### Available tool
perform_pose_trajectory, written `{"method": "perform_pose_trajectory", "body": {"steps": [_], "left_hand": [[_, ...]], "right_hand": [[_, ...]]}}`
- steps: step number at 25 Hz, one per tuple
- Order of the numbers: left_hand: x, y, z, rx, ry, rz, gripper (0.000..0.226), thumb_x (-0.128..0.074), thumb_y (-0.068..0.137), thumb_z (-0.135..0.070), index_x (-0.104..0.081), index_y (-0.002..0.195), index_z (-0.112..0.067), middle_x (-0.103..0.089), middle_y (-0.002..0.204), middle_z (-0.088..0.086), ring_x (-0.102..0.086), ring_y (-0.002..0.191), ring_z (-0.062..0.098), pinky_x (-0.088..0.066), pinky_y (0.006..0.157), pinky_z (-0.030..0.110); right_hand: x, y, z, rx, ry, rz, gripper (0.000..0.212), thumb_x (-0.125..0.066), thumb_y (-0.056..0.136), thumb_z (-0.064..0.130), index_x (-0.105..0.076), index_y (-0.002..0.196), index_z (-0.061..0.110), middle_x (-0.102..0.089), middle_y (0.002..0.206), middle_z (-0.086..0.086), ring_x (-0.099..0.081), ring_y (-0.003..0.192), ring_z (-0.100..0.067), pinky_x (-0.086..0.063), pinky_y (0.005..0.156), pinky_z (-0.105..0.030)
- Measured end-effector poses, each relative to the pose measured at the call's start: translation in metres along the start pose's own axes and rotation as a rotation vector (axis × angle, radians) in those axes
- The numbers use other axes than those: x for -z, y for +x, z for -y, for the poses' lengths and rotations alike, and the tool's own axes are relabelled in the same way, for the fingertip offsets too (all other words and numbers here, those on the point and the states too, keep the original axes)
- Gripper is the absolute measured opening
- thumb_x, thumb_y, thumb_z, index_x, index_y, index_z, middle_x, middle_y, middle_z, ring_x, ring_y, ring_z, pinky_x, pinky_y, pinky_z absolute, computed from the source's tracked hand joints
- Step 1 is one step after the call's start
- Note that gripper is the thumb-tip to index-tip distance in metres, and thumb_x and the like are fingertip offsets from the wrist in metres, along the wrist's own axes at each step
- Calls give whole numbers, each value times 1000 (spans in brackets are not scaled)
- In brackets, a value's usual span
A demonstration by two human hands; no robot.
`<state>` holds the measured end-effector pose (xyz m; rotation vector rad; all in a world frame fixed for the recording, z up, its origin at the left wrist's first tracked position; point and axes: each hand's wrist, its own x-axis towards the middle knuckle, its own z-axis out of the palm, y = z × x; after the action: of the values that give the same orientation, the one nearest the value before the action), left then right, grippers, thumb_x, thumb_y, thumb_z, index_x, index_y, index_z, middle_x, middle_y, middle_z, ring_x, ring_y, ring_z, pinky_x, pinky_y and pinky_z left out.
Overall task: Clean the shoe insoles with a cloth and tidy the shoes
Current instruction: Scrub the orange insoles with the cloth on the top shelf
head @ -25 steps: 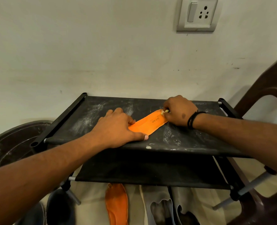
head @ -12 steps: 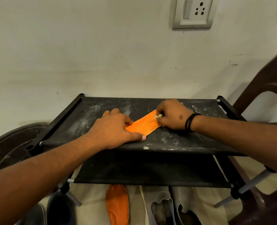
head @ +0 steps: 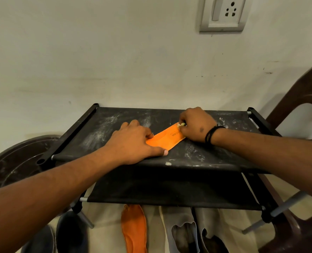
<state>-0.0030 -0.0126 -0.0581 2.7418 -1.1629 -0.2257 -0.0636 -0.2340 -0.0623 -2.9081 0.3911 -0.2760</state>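
One orange insole (head: 167,140) lies flat on the rack's top shelf (head: 197,152), its long axis running from near-left to far-right. The left hand (head: 135,143) presses its near end with fingers spread flat; the right hand (head: 195,125) pinches a small pale cloth (head: 181,124) against its far end. A second insole (head: 134,227) lies on the floor below, beside two grey shoes (head: 197,232).

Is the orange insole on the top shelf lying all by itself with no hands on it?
No, the left hand presses one end of the insole and the right hand rubs a small cloth on the other.
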Motion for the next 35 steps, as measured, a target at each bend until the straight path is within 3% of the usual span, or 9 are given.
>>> {"method": "perform_pose_trajectory", "body": {"steps": [5, 9, 13, 15, 19, 24, 28, 31, 35], "left_hand": [[-2, 1, 1, -2, -1, -18, 80, -57, 69, -86, -59, 133, -39, -45, 121, -1, -43, 125, 26, -45, 101, 50], [0, 0, 1, -20, -4, 9, 82, -55, 66, -90, -59, 130, -40, -43, 115, -5, -44, 123, 23, -46, 101, 50], [8, 9, -1, -30, -14, 2, 83, -44, 53, -94, -67, 109, -37, -51, 104, -7, -52, 107, 18, -51, 91, 44], [13, 24, -8, -92, -79, -97, 65, -55, 69, -84, -70, 103, -30, -63, 104, -6, -60, 101, 16, -55, 86, 41], [18, 59, -46, -210, -152, -132, 51, -73, 88, -45, -65, 128, -16, -69, 119, 3, -64, 106, 17, -54, 93, 37], [4, 92, -66, -169, -1, -91, 55, -79, 81, -45, -62, 123, -14, -68, 117, 6, -64, 101, 23, -56, 89, 44], [3, 97, -64, -141, -198, -88, 50, -84, 78, -36, -69, 119, -12, -68, 108, 0, -64, 95, 18, -55, 82, 35], [14, 94, -58, -143, -402, -210, 17, -80, 81, -26, -79, 89, -12, -71, 81, -4, -60, 70, 8, -47, 63, 29], [53, 84, -50, -95, -639, -471, 14, -79, 80, -29, -78, 74, -16, -72, 74, -3, -67, 71, 13, -53, 65, 31]], "right_hand": [[-4, -10, 35, 193, 182, 112, 16, -68, 83, 22, -64, 68, 23, -60, 65, 10, -56, 63, -9, -38, 54, -20], [12, 12, -1, 22, 10, 26, 16, -67, 85, 28, -58, 71, 27, -63, 75, 5, -59, 74, -19, -36, 55, -24], [24, 2, -12, -6, 232, -15, 21, -69, 86, 27, -60, 67, 25, -59, 68, 9, -56, 65, -12, -36, 53, -21], [27, -11, -10, -64, 378, -87, 18, -67, 90, 28, -63, 76, 17, -59, 63, 5, -55, 49, -5, -38, 48, -19], [29, -25, -12, -237, 517, -52, 18, -58, 96, 25, -61, 90, 8, -66, 59, -12, -53, 30, -8, -36, 33, -16], [24, -30, -11, -350, 625, 4, 15, -60, 96, 18, -61, 97, 3, -71, 63, -15, -67, 46, -18, -53, 42, -25], [24, -31, -7, -362, 701, 7, 12, -64, 93, 17, -62, 94, 5, -72, 68, -17, -73, 58, -26, -62, 58, -36], [30, -30, 1, -334, 797, -32, 8, -67, 90, 11, -63, 93, 5, -72, 72, -19, -73, 61, -29, -62, 63, -45], [55, -21, 18, -189, 906, -186, 9, -69, 87, 5, -65, 95, 5, -72, 81, -17, -74, 65, -28, -62, 67, -48]]}}
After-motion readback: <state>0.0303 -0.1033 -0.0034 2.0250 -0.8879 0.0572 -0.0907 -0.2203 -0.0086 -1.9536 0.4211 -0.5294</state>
